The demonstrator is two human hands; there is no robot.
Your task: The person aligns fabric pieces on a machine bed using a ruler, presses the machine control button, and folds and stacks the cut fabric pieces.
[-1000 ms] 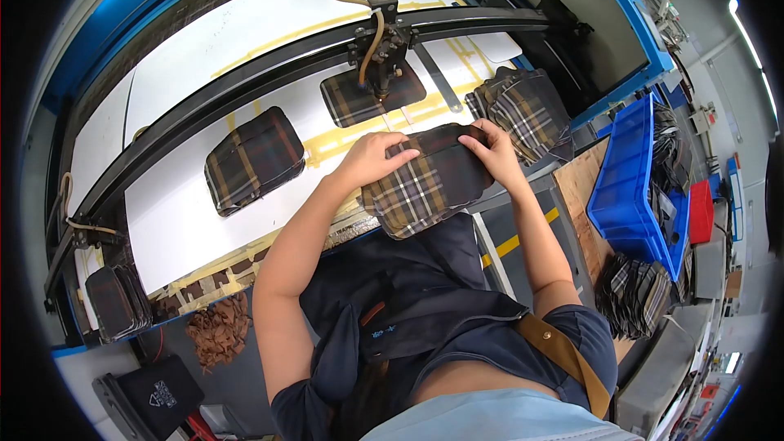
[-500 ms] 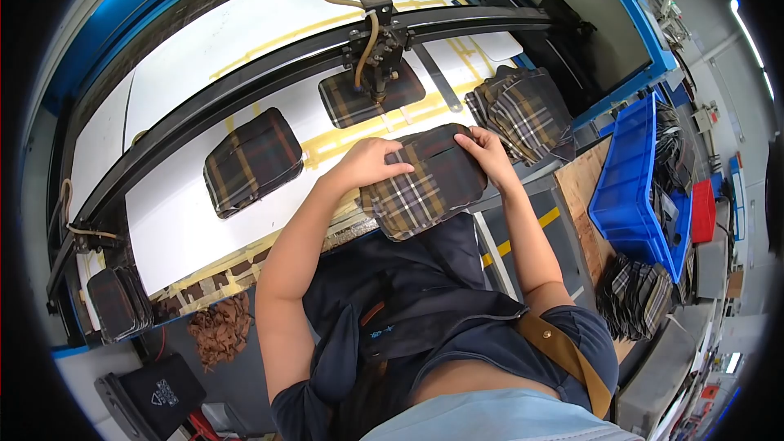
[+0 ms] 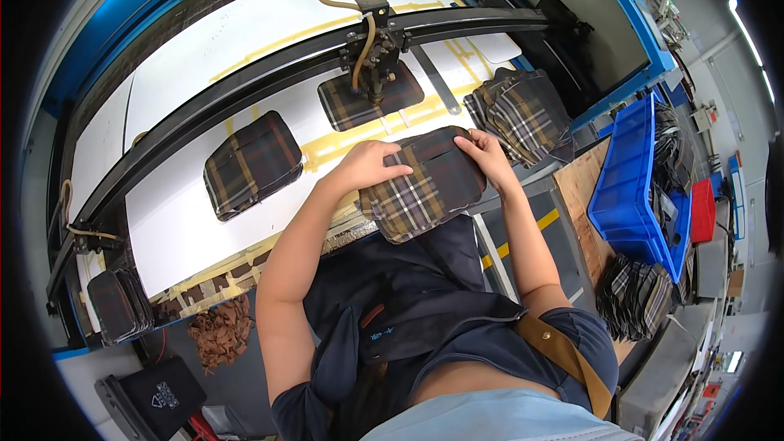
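Plaid cloth bundle (image 3: 426, 188) in front of me, near edge of the white board (image 3: 175, 237). I've got both hands clamped on it, left hand (image 3: 367, 166) at the side, right hand (image 3: 488, 159) at the upper corner. Past it, another plaid piece (image 3: 336, 104) under the machine head (image 3: 374, 61), fanned pile (image 3: 523, 121) just right, blue bin (image 3: 614, 196) farther over.

The white board (image 3: 180, 233) carries 3 plaid piles (image 3: 253, 165).
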